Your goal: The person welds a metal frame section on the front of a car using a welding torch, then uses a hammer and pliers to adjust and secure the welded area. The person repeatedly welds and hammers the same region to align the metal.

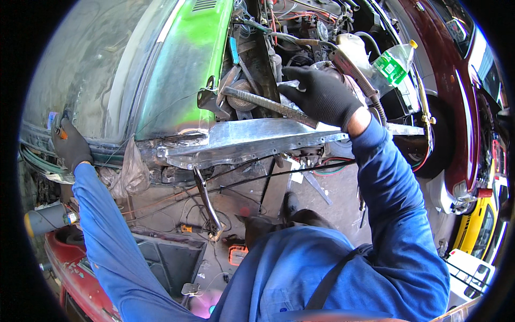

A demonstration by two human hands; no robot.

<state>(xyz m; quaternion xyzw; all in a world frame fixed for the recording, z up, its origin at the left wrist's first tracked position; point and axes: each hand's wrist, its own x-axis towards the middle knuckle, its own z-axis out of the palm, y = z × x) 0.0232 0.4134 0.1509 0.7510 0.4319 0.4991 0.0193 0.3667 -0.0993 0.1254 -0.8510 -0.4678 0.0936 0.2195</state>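
My right hand point(324, 96), in a dark glove, hovers over the edge of the engine bay with thumb and forefinger apart and nothing seen between them. Just below it is the handle of a hammer point(271, 107), whose head points left toward the green panel point(182, 70). Under the hammer runs a bare metal rail point(247, 137). My left hand point(71, 146), also gloved, is at the lower edge of the dusty windshield point(80, 64). Its fingers are curled by a small orange spot; what they hold, if anything, I cannot make out.
A clear bottle with a green label point(393, 67) stands among engine hoses. A torch-like handle with a hose point(357, 75) lies near my right hand. A plastic bag point(129, 172) hangs from the car's edge. Cables and an orange tool point(237, 254) lie on the floor.
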